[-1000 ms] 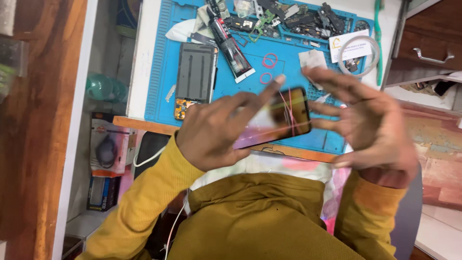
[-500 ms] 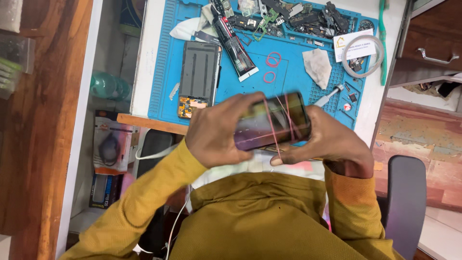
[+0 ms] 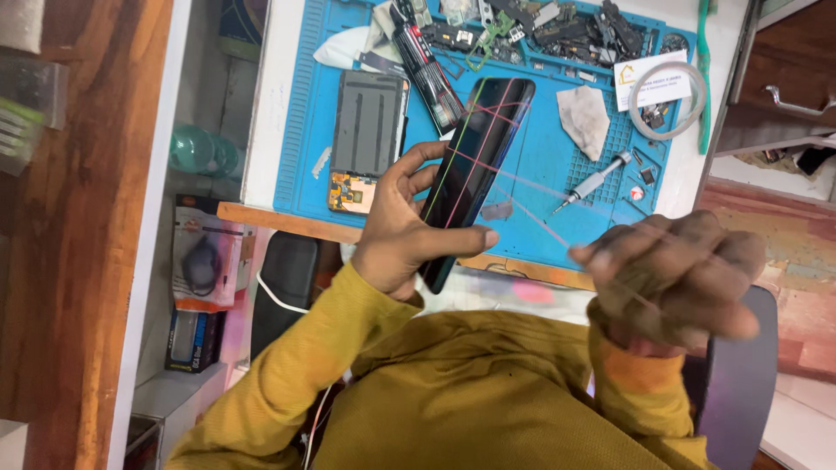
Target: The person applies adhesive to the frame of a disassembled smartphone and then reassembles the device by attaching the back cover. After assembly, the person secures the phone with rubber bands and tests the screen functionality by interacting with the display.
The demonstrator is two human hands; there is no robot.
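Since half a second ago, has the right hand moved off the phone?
Yes. The right hand has pulled away from the phone, out past the blue mat's near edge, stretching a rubber band. The left hand grips the phone.

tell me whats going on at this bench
A person in a mustard-yellow top sits at a blue work mat strewn with phone parts. The left hand grips a dark phone upright, with coloured rubber bands wrapped across it. The right hand, blurred, is off to the side pulling a thin rubber band stretched out from the phone. On the mat lie an opened phone body, a small screwdriver, a crumpled cloth and a roll of tape.
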